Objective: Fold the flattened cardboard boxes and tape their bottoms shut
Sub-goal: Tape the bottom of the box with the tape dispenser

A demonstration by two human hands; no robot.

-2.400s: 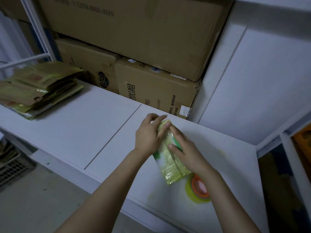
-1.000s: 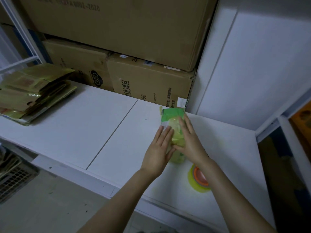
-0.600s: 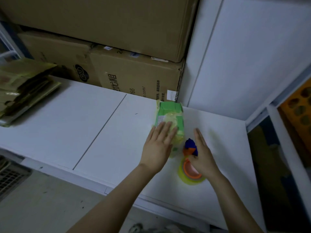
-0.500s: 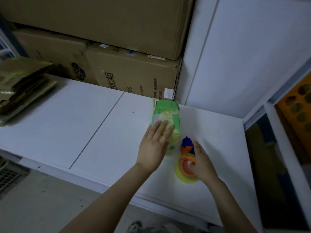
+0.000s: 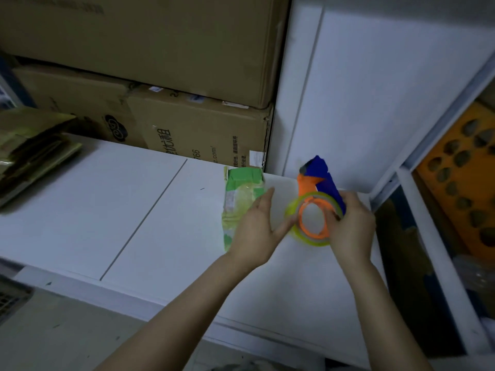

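I'm working over a white worktop (image 5: 93,210) that runs under both hands. Behind the grip and off to its left, big brown cartons (image 5: 160,49) are stacked against the back. Directly beyond the grip stands a white panel (image 5: 375,103). An orange crate (image 5: 455,170) sits well to the right of it. Far left of the grip lies a pile of flattened boxes (image 5: 32,148).

The folded green box (image 5: 241,188) lies flat on the worktop just left of the grip, partly under my left hand (image 5: 255,234). That hand's fingers are straight and spread over the box's near right edge, with the thumb reaching toward the tape roll (image 5: 310,241); I cannot tell if it touches. My right hand (image 5: 351,228) is curled around the tape dispenser (image 5: 318,178), holding it tilted above the worktop, blue nose pointing away.
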